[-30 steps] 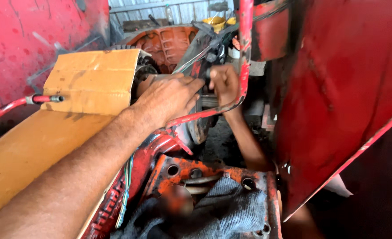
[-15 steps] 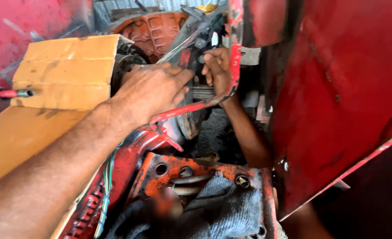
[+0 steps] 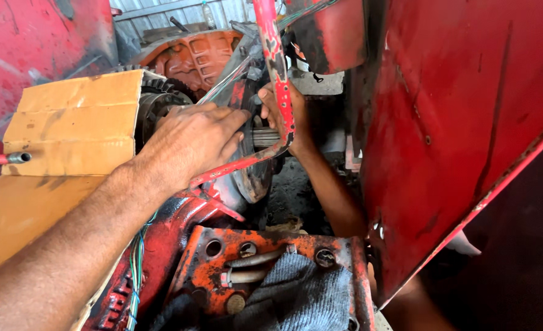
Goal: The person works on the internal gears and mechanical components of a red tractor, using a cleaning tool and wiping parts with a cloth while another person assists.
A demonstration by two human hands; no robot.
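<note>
Both hands, left hand (image 3: pixel 192 144) and right hand (image 3: pixel 283 113), press on the round metal disc (image 3: pixel 253 165) behind a red bar (image 3: pixel 274 67).

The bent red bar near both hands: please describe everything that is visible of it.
The bent red bar looks like painted metal, its red coat chipped and worn. It comes down from the top edge of the picture, bends near the round dark disc, then runs down-left to the red machine body. The left hand lies just above its lower stretch, fingers reaching towards the disc. The right hand sits behind the upright part, partly hidden by it. Whether either hand grips it cannot be told.
</note>
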